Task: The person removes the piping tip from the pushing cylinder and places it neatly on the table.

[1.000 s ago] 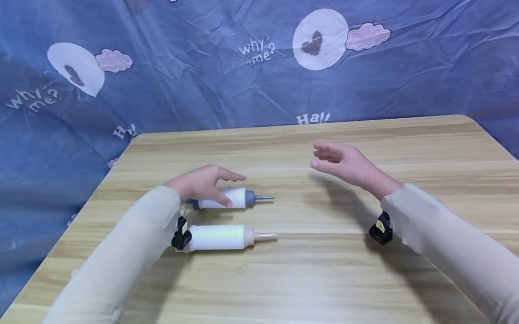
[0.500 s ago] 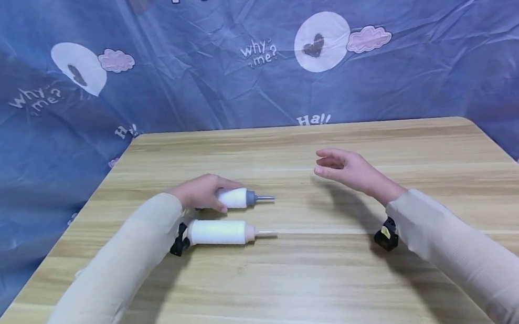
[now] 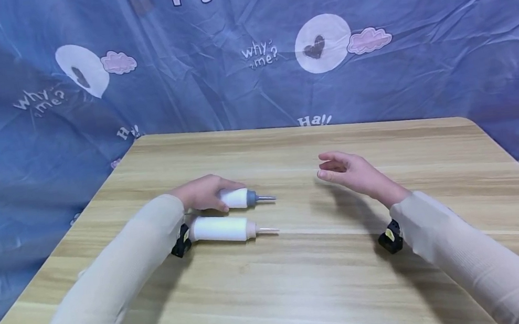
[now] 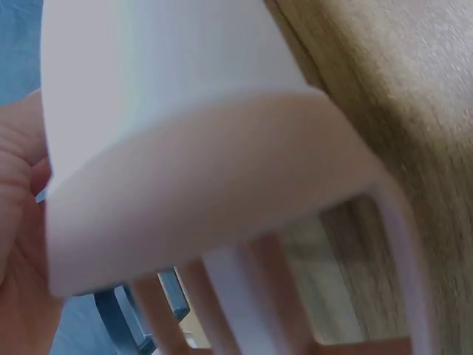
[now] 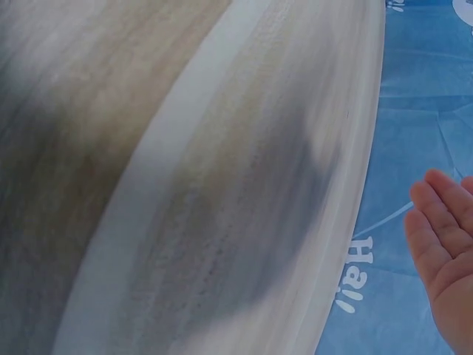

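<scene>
Left hand (image 3: 202, 193) was over the blue-grey-ended tube (image 3: 235, 199), thumb along the near side of the barrel, fingers going over the far side; it appeared to grip it, though the finger ends were out of sight. Right hand (image 3: 350, 173) held nothing: well apart, off to the right, raised above the wooden table (image 3: 309, 273), fingers loosely bent, thumb toward the left.

The gripped tube lay crosswise before the person, long axis running left to right, thin nozzle aimed toward the right hand's side, with bare wood between its tip and those fingers. The left hand was plainly the nearer, covering the rear part.

The pink-ended tube (image 3: 221, 229) lay just on the person's side of it, almost parallel, its nozzle pointing right as well. Its rear end came close beside the left wrist camera (image 3: 181, 241); touching or not, I could not tell.

Looks: white, smooth barrel on each; one with a blue-grey collar and slim nozzle, the other pale pink at both ends. From the left wrist, the pink one's rear showed as an open frame of bars, with blue-grey bars behind it. Printed blue cloth (image 3: 233, 91) hung beyond the table.
</scene>
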A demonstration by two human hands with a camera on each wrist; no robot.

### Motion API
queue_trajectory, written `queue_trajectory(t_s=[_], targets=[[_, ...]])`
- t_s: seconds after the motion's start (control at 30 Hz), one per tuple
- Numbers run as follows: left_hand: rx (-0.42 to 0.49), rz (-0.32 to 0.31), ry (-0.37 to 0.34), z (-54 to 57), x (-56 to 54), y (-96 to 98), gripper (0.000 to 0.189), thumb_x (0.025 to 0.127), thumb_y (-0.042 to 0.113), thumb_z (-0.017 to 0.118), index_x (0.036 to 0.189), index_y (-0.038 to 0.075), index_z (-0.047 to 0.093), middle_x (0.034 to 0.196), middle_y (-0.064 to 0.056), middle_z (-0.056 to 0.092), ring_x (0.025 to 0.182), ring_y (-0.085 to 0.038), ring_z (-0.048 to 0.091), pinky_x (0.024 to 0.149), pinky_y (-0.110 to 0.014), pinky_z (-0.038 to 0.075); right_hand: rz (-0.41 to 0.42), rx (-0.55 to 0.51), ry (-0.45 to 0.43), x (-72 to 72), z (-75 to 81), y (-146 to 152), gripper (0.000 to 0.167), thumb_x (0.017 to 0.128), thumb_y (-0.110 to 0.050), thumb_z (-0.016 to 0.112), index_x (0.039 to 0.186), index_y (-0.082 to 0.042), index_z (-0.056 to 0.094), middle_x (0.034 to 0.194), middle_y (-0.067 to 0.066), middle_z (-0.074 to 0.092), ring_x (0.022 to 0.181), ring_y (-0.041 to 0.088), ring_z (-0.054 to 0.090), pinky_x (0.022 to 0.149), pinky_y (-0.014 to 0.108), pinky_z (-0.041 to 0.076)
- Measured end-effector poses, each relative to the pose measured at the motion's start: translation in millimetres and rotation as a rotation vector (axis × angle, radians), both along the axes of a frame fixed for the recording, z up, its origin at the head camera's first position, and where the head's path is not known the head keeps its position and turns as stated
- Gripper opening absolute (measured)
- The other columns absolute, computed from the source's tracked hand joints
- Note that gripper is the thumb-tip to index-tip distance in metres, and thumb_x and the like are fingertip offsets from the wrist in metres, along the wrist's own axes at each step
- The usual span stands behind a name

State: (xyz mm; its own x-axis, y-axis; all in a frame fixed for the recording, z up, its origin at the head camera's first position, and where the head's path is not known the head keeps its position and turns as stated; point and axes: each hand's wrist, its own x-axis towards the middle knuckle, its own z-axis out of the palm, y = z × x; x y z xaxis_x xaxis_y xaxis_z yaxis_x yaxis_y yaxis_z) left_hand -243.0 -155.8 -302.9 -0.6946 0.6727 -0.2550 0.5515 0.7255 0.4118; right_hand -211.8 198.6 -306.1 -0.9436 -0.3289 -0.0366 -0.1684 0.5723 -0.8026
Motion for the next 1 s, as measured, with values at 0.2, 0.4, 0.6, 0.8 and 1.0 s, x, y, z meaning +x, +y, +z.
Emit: queue_trajectory(t_s=[0.2,0.4,0.6,0.8,1.0], targets=[[0.01,-0.003,0.044,1.7,-1.2,-0.9,0.068,0.078,0.01,0.072,0.139,0.014,0.043,0.137,-0.009,0.048,0.121,-0.028,0.049,0.103,-0.042,0.037,0.009,0.001,-0.008,0.9,-0.9,1.0,0.065,0.089,-0.04,0.059,0.139,-0.005,0.038,0.13,0.02,0.053,0.121,0.034,0.048,0.099,0.048,0.04],[-0.007,-0.004,0.07,8.5,-1.5,2.7,0.068,0.081,0.015,0.07,0.141,0.015,0.039,0.14,-0.008,0.046,0.122,-0.027,0.048,0.103,-0.041,0.037,0.016,-0.006,-0.017,-0.4,-6.3,-2.4,0.064,0.088,-0.038,0.061,0.138,-0.004,0.04,0.128,0.019,0.055,0.12,0.032,0.05,0.1,0.048,0.038],[-0.004,-0.031,0.102,15.2,1.0,12.3,0.067,0.081,0.018,0.069,0.141,0.017,0.039,0.134,-0.011,0.052,0.112,-0.024,0.055,0.099,-0.039,0.04,0.036,-0.012,-0.014,-0.7,-10.9,-7.9,0.061,0.088,-0.032,0.062,0.137,-0.002,0.041,0.126,0.02,0.056,0.119,0.032,0.051,0.101,0.049,0.037],[0.009,-0.047,0.108,19.0,5.0,26.6,0.067,0.082,0.019,0.068,0.142,0.016,0.038,0.132,-0.011,0.054,0.108,-0.023,0.056,0.098,-0.038,0.041,0.06,-0.009,-0.01,0.4,-9.1,-11.6,0.061,0.088,-0.032,0.062,0.137,-0.002,0.041,0.126,0.02,0.056,0.119,0.033,0.051,0.1,0.048,0.039],[0.004,-0.081,0.107,21.1,9.4,38.9,0.066,0.083,0.02,0.067,0.142,0.016,0.038,0.133,-0.009,0.053,0.107,-0.021,0.056,0.097,-0.036,0.041,0.073,-0.042,-0.025,0.7,-10.7,-16.8,0.061,0.087,-0.03,0.064,0.136,-0.001,0.042,0.126,0.02,0.056,0.118,0.032,0.052,0.1,0.047,0.039]])
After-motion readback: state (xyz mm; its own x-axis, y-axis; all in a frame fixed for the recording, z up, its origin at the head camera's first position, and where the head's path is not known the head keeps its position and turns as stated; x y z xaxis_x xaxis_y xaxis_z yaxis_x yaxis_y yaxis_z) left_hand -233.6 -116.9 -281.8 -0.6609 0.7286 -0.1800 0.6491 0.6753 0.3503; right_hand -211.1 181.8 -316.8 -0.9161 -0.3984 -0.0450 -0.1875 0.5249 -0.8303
